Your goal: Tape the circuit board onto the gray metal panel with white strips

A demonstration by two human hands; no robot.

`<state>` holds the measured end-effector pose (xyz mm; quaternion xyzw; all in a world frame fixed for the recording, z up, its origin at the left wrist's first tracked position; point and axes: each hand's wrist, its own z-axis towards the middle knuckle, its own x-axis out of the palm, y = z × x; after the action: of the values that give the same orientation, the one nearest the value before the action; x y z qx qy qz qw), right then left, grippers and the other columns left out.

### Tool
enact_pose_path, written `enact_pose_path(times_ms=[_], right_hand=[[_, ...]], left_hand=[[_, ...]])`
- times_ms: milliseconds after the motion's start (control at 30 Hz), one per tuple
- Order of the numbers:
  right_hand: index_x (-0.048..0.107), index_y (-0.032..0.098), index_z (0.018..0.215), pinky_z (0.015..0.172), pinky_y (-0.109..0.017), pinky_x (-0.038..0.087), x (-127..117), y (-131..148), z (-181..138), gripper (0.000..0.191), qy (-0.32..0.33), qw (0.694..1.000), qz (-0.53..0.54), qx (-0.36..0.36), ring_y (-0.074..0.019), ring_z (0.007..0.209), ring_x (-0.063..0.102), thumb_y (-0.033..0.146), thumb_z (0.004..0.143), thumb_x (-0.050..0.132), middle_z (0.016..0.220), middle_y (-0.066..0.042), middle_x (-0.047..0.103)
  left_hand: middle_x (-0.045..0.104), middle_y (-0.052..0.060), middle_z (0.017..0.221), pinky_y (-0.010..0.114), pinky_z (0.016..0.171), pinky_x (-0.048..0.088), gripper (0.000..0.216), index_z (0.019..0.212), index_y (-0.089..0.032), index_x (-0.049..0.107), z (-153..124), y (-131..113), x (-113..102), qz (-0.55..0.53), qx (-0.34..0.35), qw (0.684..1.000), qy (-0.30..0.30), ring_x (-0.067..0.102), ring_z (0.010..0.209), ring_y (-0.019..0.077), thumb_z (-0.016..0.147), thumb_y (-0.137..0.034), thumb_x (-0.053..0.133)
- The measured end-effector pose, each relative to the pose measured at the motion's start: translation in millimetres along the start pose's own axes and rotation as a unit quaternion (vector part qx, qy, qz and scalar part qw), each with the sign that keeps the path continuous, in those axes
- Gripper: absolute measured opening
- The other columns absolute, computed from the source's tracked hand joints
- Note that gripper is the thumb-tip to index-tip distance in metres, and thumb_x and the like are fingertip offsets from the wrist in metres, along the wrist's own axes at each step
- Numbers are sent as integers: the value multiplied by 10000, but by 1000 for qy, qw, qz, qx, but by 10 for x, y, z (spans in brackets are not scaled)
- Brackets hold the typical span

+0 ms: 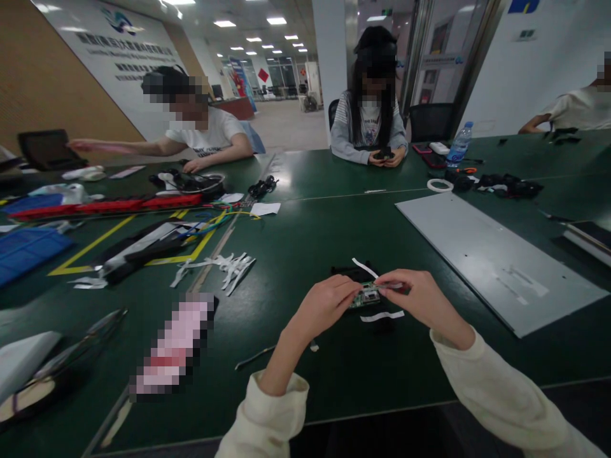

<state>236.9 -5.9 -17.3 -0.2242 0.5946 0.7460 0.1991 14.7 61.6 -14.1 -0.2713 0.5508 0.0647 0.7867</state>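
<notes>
A small green circuit board [366, 296] is between my hands, low over the table. My left hand [324, 304] is closed, its fingertips gripping the board's left side. My right hand [420, 294] pinches at the board's upper right edge; a thin greyish thing shows at its fingertips, too small to name. Behind the board lies a black part [351, 272], partly hidden by my left hand. One white strip [365, 268] sticks up beyond the board, and another white strip [382, 316] is just in front of it.
A grey panel [496, 254] lies to the right, with a white tape roll [440, 185] behind it. Left are a pile of white strips [233, 270], a blurred pink object [179, 343] and a thin dark tool [255, 357]. Several people sit around the green table [305, 235].
</notes>
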Motion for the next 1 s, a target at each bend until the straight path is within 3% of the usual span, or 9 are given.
enact_pose_path(times_ms=[167, 333, 500, 633, 867, 1000], right_hand=[[676, 236, 1082, 653, -291, 523, -75, -64, -5, 284, 13, 999, -41, 10, -141, 765, 639, 265, 802, 632, 990, -28, 689], [642, 254, 1147, 767, -311, 535, -43, -81, -33, 373, 31, 999, 28, -31, -157, 926, 629, 261, 775, 666, 1110, -33, 655], [709, 231, 994, 740, -298, 548, 46, -83, -37, 203, 11, 995, 97, -30, -155, 866, 646, 297, 823, 623, 1002, -37, 684], [719, 210, 943, 669, -286, 548, 49, -118, -16, 200, -6, 993, 121, 11, -146, 768, 653, 335, 823, 621, 914, -38, 700], [682, 168, 1009, 719, -295, 564, 12, -71, -5, 327, 102, 945, 301, 77, -148, 782, 686, 382, 762, 690, 890, -47, 717], [686, 170, 978, 675, -284, 574, -31, -52, -7, 317, 124, 931, 330, 95, -151, 760, 694, 363, 729, 721, 835, -34, 724]], left_hand=[[625, 49, 995, 305, 792, 464, 227, 1083, -182, 580, -25, 24, -57, -4, -25, 1000, 3, 569, 924, 163, 952, -167, 394], [617, 41, 951, 300, 795, 452, 205, 1042, -179, 588, -41, 10, -52, -33, -36, 999, -1, 566, 901, 157, 945, -164, 408], [629, 30, 949, 280, 782, 446, 191, 1025, -180, 599, -24, -54, -42, -87, -33, 996, 7, 574, 883, 142, 939, -166, 429], [647, 30, 958, 266, 790, 445, 200, 1041, -181, 611, -25, -65, -62, -142, -27, 990, -5, 585, 884, 132, 939, -175, 439], [647, 16, 810, 253, 743, 469, 187, 972, -164, 651, -39, -60, -143, -264, -29, 964, 22, 606, 757, 113, 921, -199, 475], [652, 15, 794, 262, 728, 490, 198, 978, -166, 659, -65, -26, -183, -319, -46, 946, 45, 620, 737, 118, 917, -238, 486]])
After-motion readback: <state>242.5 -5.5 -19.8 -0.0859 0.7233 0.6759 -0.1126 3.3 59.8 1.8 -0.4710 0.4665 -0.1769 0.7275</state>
